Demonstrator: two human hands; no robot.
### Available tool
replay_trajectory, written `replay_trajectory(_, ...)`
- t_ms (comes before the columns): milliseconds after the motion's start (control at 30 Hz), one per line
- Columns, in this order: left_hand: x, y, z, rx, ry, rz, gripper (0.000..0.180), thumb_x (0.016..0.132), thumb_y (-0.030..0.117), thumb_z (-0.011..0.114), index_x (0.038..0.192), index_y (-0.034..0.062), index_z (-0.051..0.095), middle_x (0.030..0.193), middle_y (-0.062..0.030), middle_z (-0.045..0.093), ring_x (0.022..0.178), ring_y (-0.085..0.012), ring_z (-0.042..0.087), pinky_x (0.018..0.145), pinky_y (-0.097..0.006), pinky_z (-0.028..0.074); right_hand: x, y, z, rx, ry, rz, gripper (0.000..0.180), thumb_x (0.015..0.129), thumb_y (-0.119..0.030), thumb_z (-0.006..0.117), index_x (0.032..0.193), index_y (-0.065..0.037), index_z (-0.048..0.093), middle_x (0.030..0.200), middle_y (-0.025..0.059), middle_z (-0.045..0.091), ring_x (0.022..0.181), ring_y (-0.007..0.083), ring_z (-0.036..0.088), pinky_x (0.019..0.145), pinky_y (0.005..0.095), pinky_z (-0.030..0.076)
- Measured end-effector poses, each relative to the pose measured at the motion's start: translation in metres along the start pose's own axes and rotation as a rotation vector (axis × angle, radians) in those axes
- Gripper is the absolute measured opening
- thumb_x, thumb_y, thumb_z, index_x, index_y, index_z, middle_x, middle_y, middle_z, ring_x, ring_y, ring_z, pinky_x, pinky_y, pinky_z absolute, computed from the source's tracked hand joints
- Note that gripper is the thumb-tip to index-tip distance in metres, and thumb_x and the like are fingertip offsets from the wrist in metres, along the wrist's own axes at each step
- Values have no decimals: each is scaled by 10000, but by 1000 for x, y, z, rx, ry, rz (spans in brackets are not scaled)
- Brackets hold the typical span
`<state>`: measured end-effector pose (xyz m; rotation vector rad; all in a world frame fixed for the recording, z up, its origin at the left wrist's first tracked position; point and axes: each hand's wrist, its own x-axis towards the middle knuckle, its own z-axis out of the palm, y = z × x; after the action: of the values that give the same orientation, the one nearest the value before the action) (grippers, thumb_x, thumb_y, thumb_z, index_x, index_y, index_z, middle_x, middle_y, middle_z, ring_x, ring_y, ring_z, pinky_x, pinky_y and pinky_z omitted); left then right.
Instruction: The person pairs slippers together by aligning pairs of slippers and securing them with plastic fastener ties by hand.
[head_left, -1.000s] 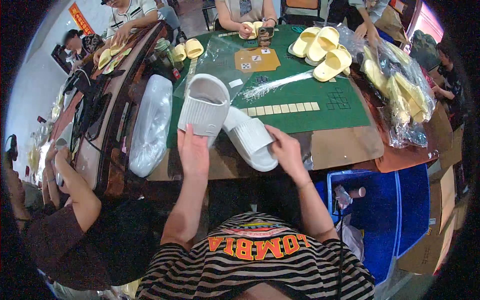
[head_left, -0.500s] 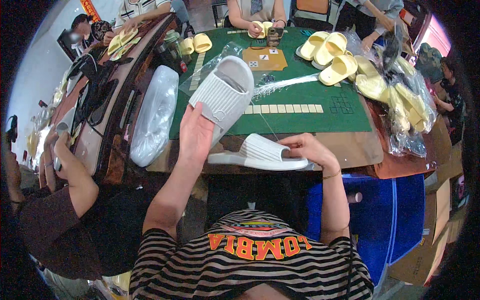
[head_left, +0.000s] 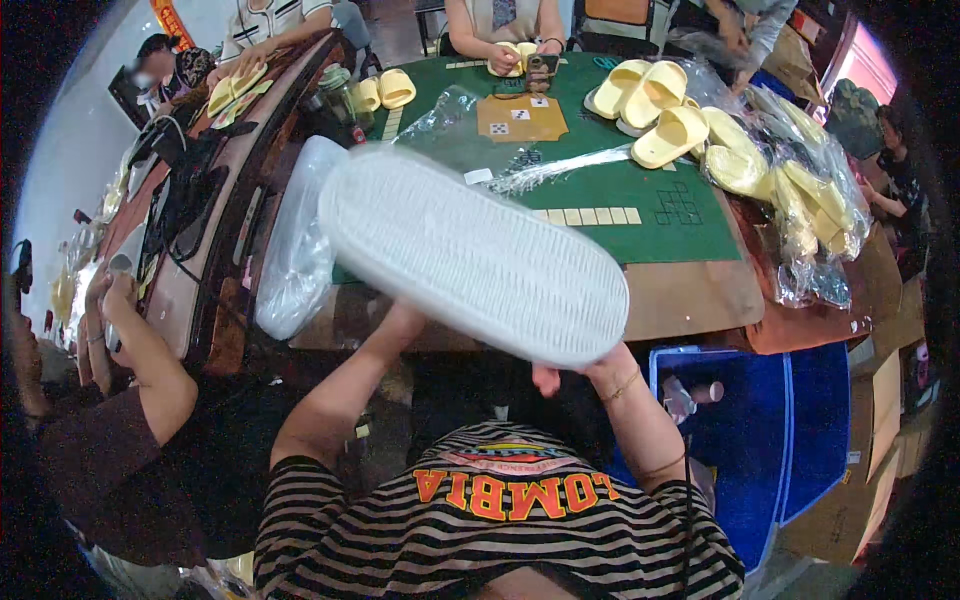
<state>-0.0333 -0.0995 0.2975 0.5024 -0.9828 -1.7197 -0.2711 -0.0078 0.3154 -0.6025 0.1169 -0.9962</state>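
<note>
The grey slipper (head_left: 475, 255) has just been flipped, so its bumpy bottom can be seen and its top can't. It is over the near left edge of the green mat (head_left: 600, 190). It hides most of the left hand (head_left: 404, 318) and right hand (head_left: 610, 368), so I can't tell their grip. The striped shirt (head_left: 520, 550), nearer than the mat, has big orange letters (head_left: 520, 492).

Above the near left of the mat (head_left: 610, 185) is a slipper (head_left: 480, 255); left of the mat, a plastic bundle (head_left: 295, 275); on its far right, loose slippers (head_left: 650, 95); to its right, bagged slippers (head_left: 825, 205); below its near right, a bin (head_left: 815, 420).
</note>
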Motion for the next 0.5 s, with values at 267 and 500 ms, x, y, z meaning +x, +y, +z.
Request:
replay_trajectory(267,19,-41,-12,672,-239,-157,367,948,115,500,1272,-34,414,1173,-84,561,1076,-133,509,933,-257,386,35,-34,-56,35,532,-171,457,983,-378,384,963,23,603,705,80,640,564,152,591,511,244,476)
replay_trajectory(500,21,-34,-25,877,-26,-266,376,863,160,643,1195,62,497,975,-80,649,763,-112,619,621,-266,493,3,-40,-88,-829,965,-325,228,932,-251,512,911,-48,614,709,1,573,573,60,501,475,192,376)
